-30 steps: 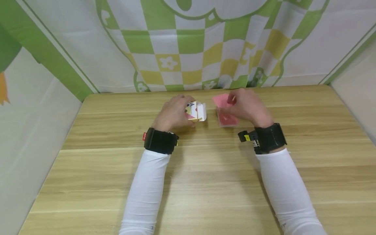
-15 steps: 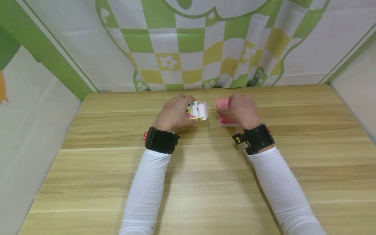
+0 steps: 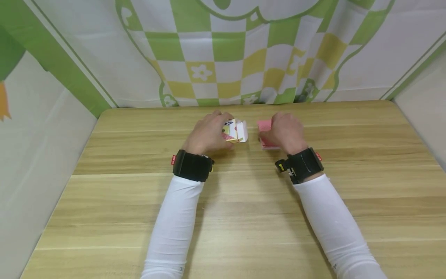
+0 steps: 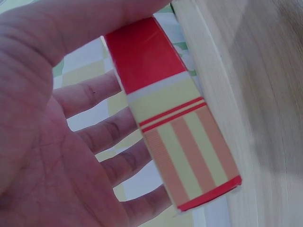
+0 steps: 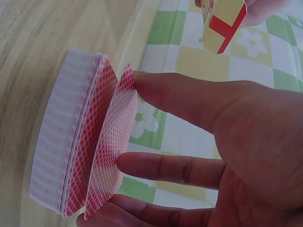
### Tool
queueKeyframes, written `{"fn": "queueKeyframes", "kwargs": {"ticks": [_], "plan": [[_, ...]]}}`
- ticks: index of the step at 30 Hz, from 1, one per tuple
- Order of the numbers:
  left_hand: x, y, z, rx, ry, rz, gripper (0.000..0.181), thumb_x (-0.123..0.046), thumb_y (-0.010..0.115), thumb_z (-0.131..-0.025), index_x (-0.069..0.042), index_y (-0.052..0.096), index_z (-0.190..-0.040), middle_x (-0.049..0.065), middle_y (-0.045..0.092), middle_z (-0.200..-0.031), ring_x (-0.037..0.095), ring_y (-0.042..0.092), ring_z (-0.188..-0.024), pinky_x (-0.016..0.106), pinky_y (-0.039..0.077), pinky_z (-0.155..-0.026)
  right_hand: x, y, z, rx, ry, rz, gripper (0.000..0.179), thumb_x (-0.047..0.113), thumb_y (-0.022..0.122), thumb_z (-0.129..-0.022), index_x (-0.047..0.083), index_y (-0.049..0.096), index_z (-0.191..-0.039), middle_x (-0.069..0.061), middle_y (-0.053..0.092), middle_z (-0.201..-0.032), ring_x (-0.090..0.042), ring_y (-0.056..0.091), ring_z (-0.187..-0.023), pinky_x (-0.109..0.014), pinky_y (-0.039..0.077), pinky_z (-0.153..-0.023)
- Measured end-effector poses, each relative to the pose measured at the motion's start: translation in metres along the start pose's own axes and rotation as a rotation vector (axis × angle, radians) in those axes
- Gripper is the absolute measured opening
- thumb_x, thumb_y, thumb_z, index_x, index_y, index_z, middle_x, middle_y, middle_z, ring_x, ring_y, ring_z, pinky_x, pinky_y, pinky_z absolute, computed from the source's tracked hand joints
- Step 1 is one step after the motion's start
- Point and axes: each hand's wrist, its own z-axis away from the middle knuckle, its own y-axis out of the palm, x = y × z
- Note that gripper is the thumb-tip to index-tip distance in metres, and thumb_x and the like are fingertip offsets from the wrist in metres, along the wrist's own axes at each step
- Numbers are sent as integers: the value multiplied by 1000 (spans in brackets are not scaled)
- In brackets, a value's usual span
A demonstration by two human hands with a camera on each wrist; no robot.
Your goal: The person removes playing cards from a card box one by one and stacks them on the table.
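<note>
My left hand (image 3: pixel 208 133) grips a playing card box (image 3: pixel 233 130) from its left side, thumb on one edge and fingers on the opposite one. An ace shows on the box's face, and a white flap sticks out at its right end. Its narrow red and striped side (image 4: pixel 182 127) fills the middle of the left wrist view. To the right, a deck of playing cards (image 5: pixel 71 132) with red checkered backs lies on the table. Just above it, my right hand (image 3: pixel 288 133) pinches a slightly bowed card (image 5: pixel 111 146) by its ends, a small gap separating card and deck.
Both hands work near the back edge of the wooden table (image 3: pixel 223 217). Behind that edge hangs a green, yellow and white checkered curtain (image 3: pixel 228 46). Pale walls stand at the left (image 3: pixel 48 128) and right sides.
My right hand has come down and slightly left, bringing the card from a raised, skewed position into near alignment over the deck. My left hand and the box have stayed almost still.
</note>
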Motion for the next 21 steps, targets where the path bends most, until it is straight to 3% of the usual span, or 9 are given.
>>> {"fn": "queueKeyframes", "kwargs": {"ticks": [21], "plan": [[0, 1, 0, 2, 6, 16, 72, -35, 79, -62, -15, 51, -125, 1, 49, -112, 19, 45, -96, 39, 38, -81, 0, 5, -2, -40, 7, 68, 50, 55, 64, -72, 6, 54, -73, -13, 53, -73, -25, 50, -64, -36, 40, -45]]}}
